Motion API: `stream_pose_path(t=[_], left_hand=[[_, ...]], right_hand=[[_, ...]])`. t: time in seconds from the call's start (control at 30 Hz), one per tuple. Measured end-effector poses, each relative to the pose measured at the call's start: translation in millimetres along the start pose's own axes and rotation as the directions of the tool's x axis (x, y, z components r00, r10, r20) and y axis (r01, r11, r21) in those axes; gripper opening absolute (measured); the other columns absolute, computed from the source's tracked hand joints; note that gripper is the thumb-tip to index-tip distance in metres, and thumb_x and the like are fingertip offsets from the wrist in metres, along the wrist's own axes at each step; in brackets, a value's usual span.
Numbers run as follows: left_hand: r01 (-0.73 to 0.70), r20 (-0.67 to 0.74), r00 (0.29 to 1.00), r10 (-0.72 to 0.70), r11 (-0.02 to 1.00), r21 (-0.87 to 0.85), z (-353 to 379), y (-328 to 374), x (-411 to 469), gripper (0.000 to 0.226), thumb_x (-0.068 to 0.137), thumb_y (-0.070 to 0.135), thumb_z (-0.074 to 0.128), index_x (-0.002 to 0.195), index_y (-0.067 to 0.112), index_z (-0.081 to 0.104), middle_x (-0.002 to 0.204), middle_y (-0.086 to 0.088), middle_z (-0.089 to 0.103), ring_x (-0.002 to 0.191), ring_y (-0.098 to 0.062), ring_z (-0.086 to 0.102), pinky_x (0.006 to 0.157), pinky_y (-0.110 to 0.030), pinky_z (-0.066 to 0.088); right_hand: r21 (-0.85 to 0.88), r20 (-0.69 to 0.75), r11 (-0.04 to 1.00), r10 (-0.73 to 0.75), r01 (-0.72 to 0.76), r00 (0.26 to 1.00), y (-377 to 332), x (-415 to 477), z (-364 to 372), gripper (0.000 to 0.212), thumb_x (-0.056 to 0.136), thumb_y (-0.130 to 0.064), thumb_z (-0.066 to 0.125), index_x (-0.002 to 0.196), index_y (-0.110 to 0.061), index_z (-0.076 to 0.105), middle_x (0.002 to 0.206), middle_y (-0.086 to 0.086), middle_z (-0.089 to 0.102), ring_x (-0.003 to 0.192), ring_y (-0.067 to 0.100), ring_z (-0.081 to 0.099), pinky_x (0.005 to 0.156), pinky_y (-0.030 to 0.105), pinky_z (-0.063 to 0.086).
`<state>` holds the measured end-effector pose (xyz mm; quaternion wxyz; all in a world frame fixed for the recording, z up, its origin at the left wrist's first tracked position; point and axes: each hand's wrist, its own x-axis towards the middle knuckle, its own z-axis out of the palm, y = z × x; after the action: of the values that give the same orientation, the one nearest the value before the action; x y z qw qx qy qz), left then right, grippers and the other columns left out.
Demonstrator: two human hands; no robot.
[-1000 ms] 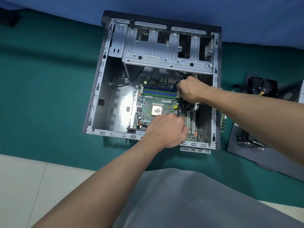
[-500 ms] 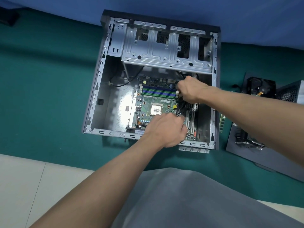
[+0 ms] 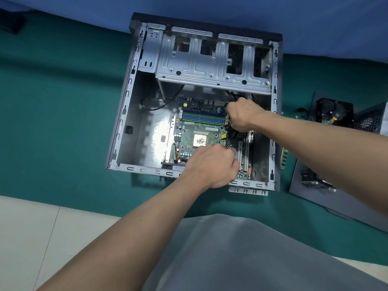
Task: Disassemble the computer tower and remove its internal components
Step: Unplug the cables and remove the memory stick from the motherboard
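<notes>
The open grey computer tower (image 3: 126, 114) lies on its side on a green mat. Inside it sits the green motherboard (image 3: 189, 133), with blue memory slots and a bare processor (image 3: 199, 140). My left hand (image 3: 212, 164) is curled over the board's near right part, fingers closed around black cables (image 3: 231, 141). My right hand (image 3: 244, 114) is at the board's far right edge, gripping the same bundle of black cables higher up. What the fingertips hold underneath is hidden. An empty metal drive cage (image 3: 210, 66) spans the far end of the case.
A removed power supply (image 3: 371, 120) and a fan unit (image 3: 327, 112) lie at the right on a grey side panel (image 3: 336, 198). A green memory stick (image 3: 283, 158) lies beside the case. A blue cloth covers the far side; white floor tiles are near me.
Both hands stay almost in place on the cables; the right hand has shifted slightly toward the far side. The camera view has drifted a little.
</notes>
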<state>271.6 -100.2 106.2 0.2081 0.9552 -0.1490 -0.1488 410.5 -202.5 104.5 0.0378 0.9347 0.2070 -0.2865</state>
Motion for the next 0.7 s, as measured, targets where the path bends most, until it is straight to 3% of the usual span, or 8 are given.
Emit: stream_pose_path(t=[0.17, 0.23, 0.3, 0.33, 0.47, 0.57, 0.63, 0.7], left_hand=[[-0.004, -0.001, 1.0, 0.004, 1.0, 0.002, 0.6, -0.5, 0.2, 0.027, 0.094, 0.035, 0.034, 0.08, 0.016, 0.047, 0.068, -0.005, 0.054, 0.059, -0.024, 0.049, 0.058, -0.034, 0.036], [-0.004, 0.002, 1.0, 0.004, 1.0, -0.001, 0.6, -0.6, 0.1, 0.027, 0.094, 0.035, 0.034, 0.08, 0.016, 0.047, 0.069, -0.005, 0.055, 0.059, -0.025, 0.049, 0.058, -0.034, 0.035], [-0.004, -0.005, 1.0, 0.004, 1.0, 0.003, 0.7, -0.5, 0.3, 0.027, 0.094, 0.035, 0.034, 0.079, 0.016, 0.047, 0.069, -0.004, 0.055, 0.06, -0.025, 0.047, 0.058, -0.034, 0.032], [-0.004, -0.007, 1.0, 0.004, 1.0, 0.007, 0.8, -0.5, 0.4, 0.027, 0.094, 0.035, 0.035, 0.079, 0.016, 0.047, 0.07, -0.004, 0.055, 0.06, -0.025, 0.047, 0.058, -0.034, 0.032], [0.0, 0.0, 1.0, 0.0, 1.0, 0.012, 2.0, -0.9, 0.4, 0.028, 0.093, 0.035, 0.035, 0.081, 0.016, 0.05, 0.07, -0.004, 0.056, 0.06, -0.024, 0.048, 0.058, -0.034, 0.032], [-0.002, -0.001, 1.0, 0.002, 1.0, 0.014, 2.0, -1.0, 0.6, 0.028, 0.093, 0.035, 0.034, 0.082, 0.015, 0.051, 0.072, -0.006, 0.058, 0.062, -0.025, 0.05, 0.059, -0.034, 0.033], [0.0, -0.002, 1.0, 0.0, 1.0, 0.013, 2.1, -1.1, 0.7, 0.028, 0.093, 0.035, 0.034, 0.083, 0.015, 0.051, 0.072, -0.005, 0.058, 0.062, -0.025, 0.05, 0.059, -0.034, 0.033], [0.0, -0.001, 1.0, 0.0, 1.0, 0.012, 2.2, -0.8, 0.5, 0.029, 0.093, 0.035, 0.035, 0.082, 0.015, 0.052, 0.071, -0.005, 0.058, 0.061, -0.024, 0.049, 0.059, -0.034, 0.032]], right_hand=[[0.106, -0.009, 0.993, -0.053, 0.054, 0.999, 4.4, 6.3, -2.0, 0.017, 0.085, 0.006, 0.053, 0.088, -0.005, 0.066, 0.11, 0.016, 0.064, 0.076, 0.027, 0.053, 0.067, 0.032, 0.044], [0.059, 0.024, 0.998, -0.036, 0.035, 0.999, 2.6, 6.7, 0.4, 0.011, 0.093, -0.01, 0.051, 0.094, -0.003, 0.06, 0.103, 0.017, 0.062, 0.079, 0.029, 0.053, 0.069, 0.036, 0.046], [0.004, 0.038, 1.0, 0.02, -0.02, 0.999, 2.1, 6.1, 1.9, 0.028, 0.099, -0.033, 0.041, 0.092, -0.008, 0.052, 0.092, 0.012, 0.053, 0.082, 0.031, 0.05, 0.074, 0.039, 0.043], [-0.008, 0.035, 0.999, 0.04, -0.04, 0.999, 2.2, 5.3, 1.6, 0.028, 0.1, -0.033, 0.038, 0.089, -0.01, 0.049, 0.09, 0.011, 0.051, 0.082, 0.031, 0.049, 0.074, 0.039, 0.042], [0.005, 0.012, 0.999, 0.036, -0.036, 0.999, 1.9, 2.3, 0.3, 0.018, 0.085, -0.002, 0.045, 0.068, -0.006, 0.042, 0.078, 0.012, 0.045, 0.076, 0.034, 0.048, 0.065, 0.037, 0.041], [0.044, 0.014, 0.999, 0.006, -0.006, 1.0, 5.1, 2.5, -2.9, 0.018, 0.082, 0.006, 0.048, 0.083, -0.008, 0.058, 0.088, 0.013, 0.053, 0.081, 0.034, 0.053, 0.069, 0.038, 0.046], [0.078, 0.035, 0.997, -0.006, 0.003, 0.999, 6.7, 2.8, -3.5, 0.019, 0.083, 0.004, 0.049, 0.091, -0.009, 0.061, 0.095, 0.014, 0.056, 0.084, 0.033, 0.055, 0.073, 0.039, 0.049], [0.063, 0.053, 0.998, -0.003, -0.001, 0.999, 6.8, 3.1, -0.8, 0.011, 0.093, -0.012, 0.049, 0.095, -0.006, 0.057, 0.097, 0.014, 0.056, 0.085, 0.031, 0.055, 0.077, 0.039, 0.049]])
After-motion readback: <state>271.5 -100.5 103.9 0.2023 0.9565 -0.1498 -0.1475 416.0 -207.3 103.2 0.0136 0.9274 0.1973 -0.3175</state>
